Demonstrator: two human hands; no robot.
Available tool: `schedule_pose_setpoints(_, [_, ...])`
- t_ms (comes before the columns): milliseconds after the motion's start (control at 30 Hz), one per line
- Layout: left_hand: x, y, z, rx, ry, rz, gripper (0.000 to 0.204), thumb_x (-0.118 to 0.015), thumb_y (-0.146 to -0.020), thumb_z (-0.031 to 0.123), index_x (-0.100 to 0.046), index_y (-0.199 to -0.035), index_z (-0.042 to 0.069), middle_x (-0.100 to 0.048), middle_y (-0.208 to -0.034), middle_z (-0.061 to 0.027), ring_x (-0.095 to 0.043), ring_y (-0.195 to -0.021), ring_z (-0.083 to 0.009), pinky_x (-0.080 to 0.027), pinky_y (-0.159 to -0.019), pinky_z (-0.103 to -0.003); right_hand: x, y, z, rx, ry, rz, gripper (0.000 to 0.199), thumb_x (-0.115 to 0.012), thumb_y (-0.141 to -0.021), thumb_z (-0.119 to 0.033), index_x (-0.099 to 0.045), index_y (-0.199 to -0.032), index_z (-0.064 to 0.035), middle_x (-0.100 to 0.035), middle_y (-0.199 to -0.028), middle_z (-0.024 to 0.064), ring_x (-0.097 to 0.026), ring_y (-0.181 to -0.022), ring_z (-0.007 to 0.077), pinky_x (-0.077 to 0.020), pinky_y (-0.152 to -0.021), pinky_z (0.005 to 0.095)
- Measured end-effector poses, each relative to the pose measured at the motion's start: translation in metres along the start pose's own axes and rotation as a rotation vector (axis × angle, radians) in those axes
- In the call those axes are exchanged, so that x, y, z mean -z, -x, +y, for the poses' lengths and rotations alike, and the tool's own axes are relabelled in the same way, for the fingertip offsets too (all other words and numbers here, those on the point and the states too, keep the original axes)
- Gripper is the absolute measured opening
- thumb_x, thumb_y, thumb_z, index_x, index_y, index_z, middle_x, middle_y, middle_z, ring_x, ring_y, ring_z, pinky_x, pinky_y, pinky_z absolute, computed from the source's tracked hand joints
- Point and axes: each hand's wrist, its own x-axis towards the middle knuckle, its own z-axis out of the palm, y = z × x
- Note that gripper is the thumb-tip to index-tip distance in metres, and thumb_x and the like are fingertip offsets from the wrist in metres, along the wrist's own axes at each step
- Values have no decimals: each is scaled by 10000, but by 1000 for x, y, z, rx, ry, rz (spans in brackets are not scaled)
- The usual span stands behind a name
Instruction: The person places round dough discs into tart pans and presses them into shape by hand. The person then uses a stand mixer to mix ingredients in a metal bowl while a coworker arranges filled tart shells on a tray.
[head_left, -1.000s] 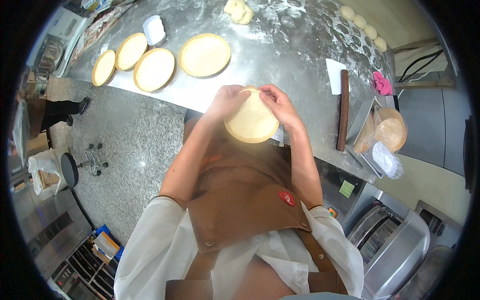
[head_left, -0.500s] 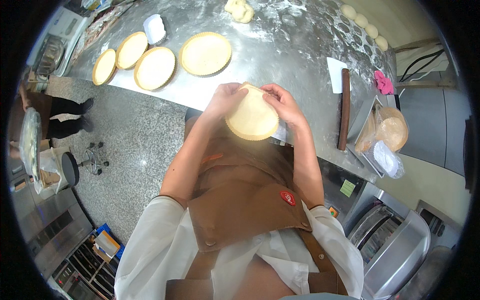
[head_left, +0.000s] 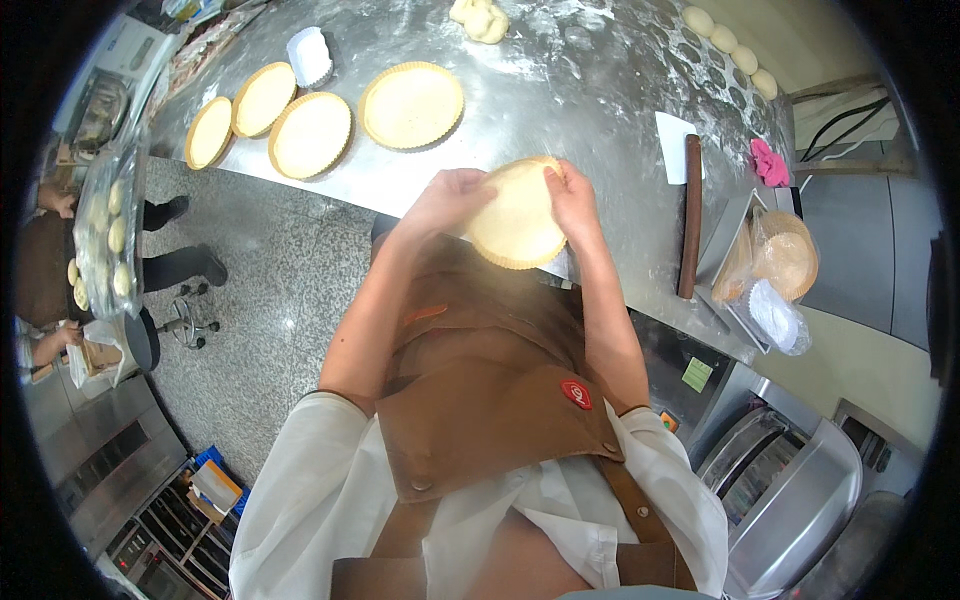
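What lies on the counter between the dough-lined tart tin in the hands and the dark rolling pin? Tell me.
Head view: only bare, flour-dusted steel counter between the tart tin and the rolling pin; the right hand grips the tin's near edge.

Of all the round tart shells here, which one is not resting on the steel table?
The tart shell held between the left hand and right hand, at the table's near edge. The four other shells lie flat on the table, farther left.
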Motion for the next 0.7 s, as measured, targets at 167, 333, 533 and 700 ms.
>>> schedule_pose_setpoints(167, [1,-13,3,-25,124,21,384,-672,-937,162,-593,-1274,-6,-683,-994,-44,-619,-867,-89,-515,-800,-262,8,1,-18,-114,-235,28,207,-541,-960,-127,-629,-1086,11,-662,-974,72,-607,-879,145,-483,-787,288])
schedule_pose_setpoints(333, [5,-17,19,-190,159,-22,431,-664,-923,122,-559,-1336,59,-652,-1131,-73,-612,-1039,-156,-474,-948,-286,30,-6,-24,-29,-214,157,208,-568,-945,-145,-637,-1111,-40,-643,-1024,50,-582,-889,132,-468,-783,274])
schedule_pose_setpoints(533, [42,-98,44,-586,-494,394,383,-727,-820,64,-639,-1192,63,-635,-1175,-116,-636,-1056,-248,-527,-897,-357,56,-44,-16,12,-17,202,192,-575,-946,-109,-638,-1124,-77,-603,-959,-8,-529,-890,80,-443,-785,237])
schedule_pose_setpoints(700, [93,-191,95,-651,-1002,449,914,-866,-672,235,-419,-1469,252,-318,-1482,-330,-335,-1356,-484,-344,-1090,-529,146,-146,-36,253,338,331,244,-621,-841,-81,-656,-1074,-17,-683,-998,132,-639,-897,203,-512,-783,327])
